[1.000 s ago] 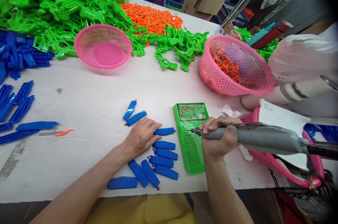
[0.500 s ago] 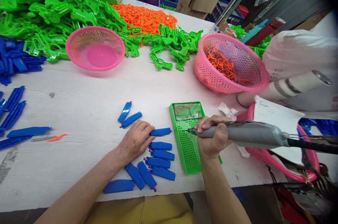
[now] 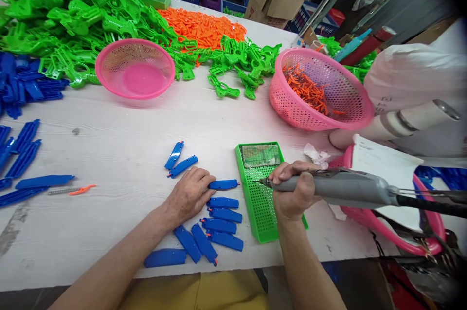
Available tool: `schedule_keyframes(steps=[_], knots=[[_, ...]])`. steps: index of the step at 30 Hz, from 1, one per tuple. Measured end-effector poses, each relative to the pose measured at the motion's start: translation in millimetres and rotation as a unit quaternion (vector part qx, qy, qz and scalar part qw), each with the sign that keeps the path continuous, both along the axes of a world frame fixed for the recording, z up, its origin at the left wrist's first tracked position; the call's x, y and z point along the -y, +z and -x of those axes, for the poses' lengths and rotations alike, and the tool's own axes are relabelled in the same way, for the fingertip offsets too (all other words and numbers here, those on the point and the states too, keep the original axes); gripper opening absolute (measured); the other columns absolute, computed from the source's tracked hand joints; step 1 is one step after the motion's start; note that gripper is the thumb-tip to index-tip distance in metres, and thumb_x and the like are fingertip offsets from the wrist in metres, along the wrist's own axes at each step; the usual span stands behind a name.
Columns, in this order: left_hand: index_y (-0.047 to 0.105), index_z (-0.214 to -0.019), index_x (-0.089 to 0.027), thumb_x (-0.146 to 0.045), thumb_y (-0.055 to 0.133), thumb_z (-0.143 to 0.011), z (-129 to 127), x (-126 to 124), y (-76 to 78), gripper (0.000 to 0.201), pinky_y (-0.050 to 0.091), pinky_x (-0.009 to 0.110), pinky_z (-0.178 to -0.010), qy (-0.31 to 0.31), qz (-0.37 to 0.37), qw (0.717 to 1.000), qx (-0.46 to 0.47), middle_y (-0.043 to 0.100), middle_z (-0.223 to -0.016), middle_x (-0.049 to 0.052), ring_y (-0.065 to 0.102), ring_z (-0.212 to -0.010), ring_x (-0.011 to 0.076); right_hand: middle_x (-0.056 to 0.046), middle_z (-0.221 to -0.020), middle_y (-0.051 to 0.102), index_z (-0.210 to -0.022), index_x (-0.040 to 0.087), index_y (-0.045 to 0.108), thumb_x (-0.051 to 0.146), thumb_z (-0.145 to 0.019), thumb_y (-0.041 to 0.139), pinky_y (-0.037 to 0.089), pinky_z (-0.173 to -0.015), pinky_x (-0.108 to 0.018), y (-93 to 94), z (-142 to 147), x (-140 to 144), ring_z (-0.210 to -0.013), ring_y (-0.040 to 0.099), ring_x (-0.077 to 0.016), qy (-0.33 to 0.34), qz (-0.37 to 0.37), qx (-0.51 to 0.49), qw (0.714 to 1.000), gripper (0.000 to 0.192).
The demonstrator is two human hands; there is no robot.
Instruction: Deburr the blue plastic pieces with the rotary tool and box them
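My left hand [image 3: 189, 193] lies palm down on the white table [image 3: 120, 125], fingertips touching a small blue plastic piece [image 3: 223, 184]. Several more blue pieces [image 3: 219, 225] lie in a loose stack just below it. My right hand [image 3: 294, 191] grips a grey electric screwdriver [image 3: 339, 188], held level, its tip pointing left over a green perforated tray [image 3: 262, 203]. The tray's top compartment [image 3: 261, 155] holds small metal parts.
Two pink baskets stand further back: an empty one [image 3: 135, 69] and one [image 3: 321, 88] with orange parts. Piles of green parts [image 3: 73, 13], orange parts [image 3: 204, 23] and blue parts [image 3: 22, 86] fill the far and left table. Another person's sleeve [image 3: 412, 76] is at right.
Almost nothing has moved: both hands keep their places, the screwdriver stays level over the tray. The view shifted slightly as my head moved.
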State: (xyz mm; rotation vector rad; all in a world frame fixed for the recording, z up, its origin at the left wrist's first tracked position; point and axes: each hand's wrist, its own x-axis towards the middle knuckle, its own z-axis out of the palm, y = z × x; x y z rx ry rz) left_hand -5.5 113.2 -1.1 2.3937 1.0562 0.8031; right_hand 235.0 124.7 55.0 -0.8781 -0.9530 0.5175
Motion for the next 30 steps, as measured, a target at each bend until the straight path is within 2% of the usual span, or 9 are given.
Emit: schedule_keyframes(steps=[3, 8, 13, 18, 23, 30], knots=[[0.057, -0.119, -0.018, -0.023, 0.056, -0.101, 0, 0, -0.7, 0.019, 0.055, 0.044, -0.088, 0.007, -0.006, 1.0, 0.011, 0.066, -0.107, 0.009, 0.062, -0.099, 0.0241, 0.008, -0.059, 0.051, -0.08, 0.022, 0.055, 0.03, -0.087, 0.059, 0.043, -0.04, -0.026, -1.5, 1, 0, -0.04, 0.047, -0.0094, 0.004, -0.005, 0.011, 1.0, 0.011], [0.059, -0.111, -0.018, -0.022, 0.053, -0.102, 0, 0, -0.7, 0.012, 0.054, 0.041, -0.088, 0.005, 0.002, 1.0, 0.004, 0.064, -0.105, 0.009, 0.061, -0.097, 0.0234, 0.008, -0.06, 0.051, -0.082, 0.022, 0.055, 0.029, -0.086, 0.059, 0.044, -0.042, -0.026, -0.9, 1, 2, -0.042, 0.048, -0.0094, 0.019, 0.008, 0.015, 1.0, 0.009], [0.06, -0.107, -0.018, -0.022, 0.055, -0.101, -2, -1, -2.3, 0.009, 0.051, 0.04, -0.087, 0.004, 0.004, 1.0, 0.0, 0.064, -0.101, 0.008, 0.059, -0.095, 0.0236, 0.008, -0.058, 0.052, -0.084, 0.022, 0.059, 0.033, -0.086, 0.059, 0.043, -0.041, -0.027, 17.0, 1, 6, -0.041, 0.048, -0.0105, 0.022, -0.013, 0.009, 1.0, 0.011], [0.061, -0.107, -0.018, -0.022, 0.058, -0.099, -3, -2, -3.4, 0.009, 0.051, 0.04, -0.086, 0.002, 0.005, 1.0, -0.025, 0.063, -0.101, 0.007, 0.057, -0.095, 0.0243, 0.006, -0.061, 0.053, -0.087, 0.021, 0.062, 0.036, -0.089, 0.059, 0.043, -0.041, -0.027, 33.0, 21, 13, -0.042, 0.048, -0.0104, 0.081, -0.031, -0.01, 0.996, 0.015], [0.061, -0.103, -0.018, -0.022, 0.06, -0.098, -4, 0, -3.4, 0.007, 0.05, 0.04, -0.084, 0.006, 0.006, 0.999, -0.04, 0.062, -0.099, 0.007, 0.056, -0.094, 0.0252, 0.007, -0.063, 0.053, -0.09, 0.025, 0.059, 0.041, -0.09, 0.062, 0.046, -0.044, -0.027, 24.3, 55, 19, -0.043, 0.05, -0.0102, 0.162, 0.003, -0.013, 0.987, 0.016], [0.061, -0.1, -0.019, -0.023, 0.062, -0.097, -7, 1, -3.5, 0.005, 0.049, 0.04, -0.084, 0.009, 0.011, 0.999, -0.048, 0.062, -0.099, 0.007, 0.056, -0.094, 0.025, 0.008, -0.063, 0.052, -0.09, 0.025, 0.055, 0.042, -0.089, 0.062, 0.047, -0.045, -0.025, 10.9, 69, 18, -0.044, 0.049, -0.0092, 0.164, 0.025, -0.007, 0.986, 0.018]])
